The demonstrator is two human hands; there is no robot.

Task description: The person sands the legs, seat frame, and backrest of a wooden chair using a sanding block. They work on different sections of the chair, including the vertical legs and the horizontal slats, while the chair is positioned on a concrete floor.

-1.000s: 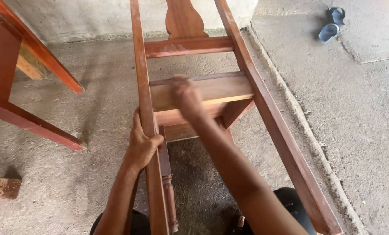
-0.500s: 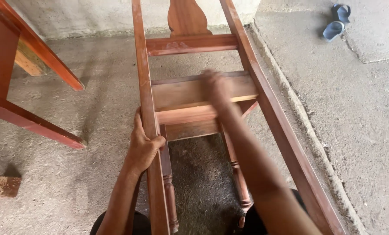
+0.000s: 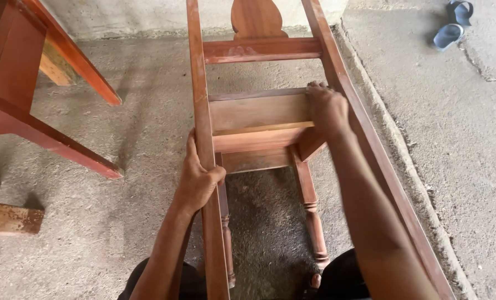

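A single head-worn camera is looking steeply down and forward from close above the person's own arms. It is facing a reddish wooden chair frame (image 3: 259, 116) lying on a concrete floor (image 3: 459, 144), with what is probably a wall's base crossing the top edge.

A furniture workshop: unfinished wooden chair frame (image 3: 259, 111), another reddish frame (image 3: 31, 111), bare concrete floor (image 3: 459, 139).

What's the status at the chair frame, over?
Left hand grips left rail. Right hand presses on seat rail. Chair frame tilted, nothing in the way.
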